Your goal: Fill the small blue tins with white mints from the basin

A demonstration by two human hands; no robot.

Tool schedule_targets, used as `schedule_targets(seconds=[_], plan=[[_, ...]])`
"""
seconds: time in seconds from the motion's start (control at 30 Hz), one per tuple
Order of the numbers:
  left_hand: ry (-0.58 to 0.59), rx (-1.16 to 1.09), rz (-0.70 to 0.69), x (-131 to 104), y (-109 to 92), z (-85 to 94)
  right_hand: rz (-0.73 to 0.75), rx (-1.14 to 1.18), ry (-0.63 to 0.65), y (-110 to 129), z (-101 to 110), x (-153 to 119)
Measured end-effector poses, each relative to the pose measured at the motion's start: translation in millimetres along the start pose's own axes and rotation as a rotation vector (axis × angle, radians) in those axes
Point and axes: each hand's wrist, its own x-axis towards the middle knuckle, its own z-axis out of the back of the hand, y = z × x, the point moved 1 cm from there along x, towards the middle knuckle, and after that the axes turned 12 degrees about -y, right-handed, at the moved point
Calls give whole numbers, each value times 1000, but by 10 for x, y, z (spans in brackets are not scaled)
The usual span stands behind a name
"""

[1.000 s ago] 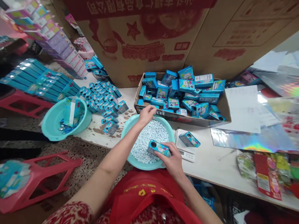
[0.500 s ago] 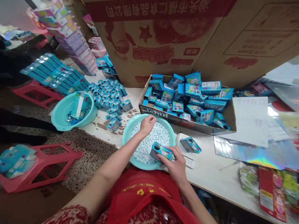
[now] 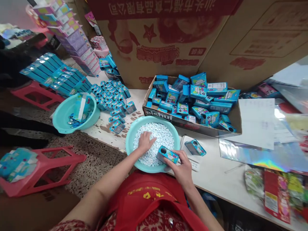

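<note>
My left hand [image 3: 145,142] lies on a mass of small white candies [image 3: 160,133] in a turquoise plastic basin [image 3: 129,141], its fingers apart and the tips partly among the candies. Over the right side of the same basin, my right hand [image 3: 182,166] grips a blue candy box [image 3: 168,154] with a round dark hole at one end. To the right of that hand, another blue candy box [image 3: 195,147] stands on a flat white kitchen scale [image 3: 190,141].
Behind the basin, an open carton [image 3: 192,126] holds many blue boxes. Blue boxes [image 3: 112,99] stand grouped at left, by a second basin [image 3: 60,122]. A large cardboard box [image 3: 173,41] walls the back. Red stools [image 3: 53,163] stand on the floor. Candy bags [image 3: 276,192] lie at right.
My left hand has come down from above the candies, moved left and nearer me, and its closed fingers have spread. The right hand keeps the candy box almost where it was.
</note>
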Motion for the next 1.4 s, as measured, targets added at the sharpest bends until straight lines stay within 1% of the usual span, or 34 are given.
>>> schedule_targets(seconds=[0.07,0.1,0.17,0.2,0.3,0.33,0.37,0.43,0.47,0.53,0.6,0.63,0.7,0.77,0.87,1.03,1.13,1.23,1.4], plan=[[101,119,-49,-265,16,-106,-12,-15,-54,-69,-9,35],[144,137,-69,-377,11,-147,-15,-19,-77,-102,-12,68],[198,67,-70,-496,-9,-199,-29,-18,-105,-155,-16,130],[201,-33,-17,-496,-12,-211,-38,-14,-110,-171,-17,150],[149,-402,271,-335,31,-200,-44,-12,-113,-180,-28,173],[133,-491,350,-264,52,-177,-35,-19,-111,-175,-40,176],[122,-540,402,-198,67,-140,-19,-29,-108,-171,-57,179],[119,-640,476,-102,56,-22,29,-56,-100,-171,-109,193],[125,-749,526,-71,24,55,62,-70,-94,-176,-145,204],[138,-1054,619,-34,-99,225,141,-108,-85,-193,-234,225],[119,-1349,647,-9,-263,373,215,-172,-68,-206,-337,243],[83,-1440,629,2,-341,426,242,-214,-50,-205,-388,249],[-24,-1537,603,24,-459,479,273,-291,1,-182,-474,256],[-121,-1573,610,39,-518,482,284,-330,47,-132,-525,264],[-178,-1586,621,55,-541,477,278,-335,71,-45,-534,289],[-173,-1569,643,115,-558,546,260,-309,93,17,-493,349],[-143,-1521,601,164,-572,574,244,-250,99,6,-476,358],[-137,-1483,556,190,-579,564,215,-210,103,-13,-476,352],[-131,-1447,588,180,-586,527,171,-191,76,-15,-496,376]])
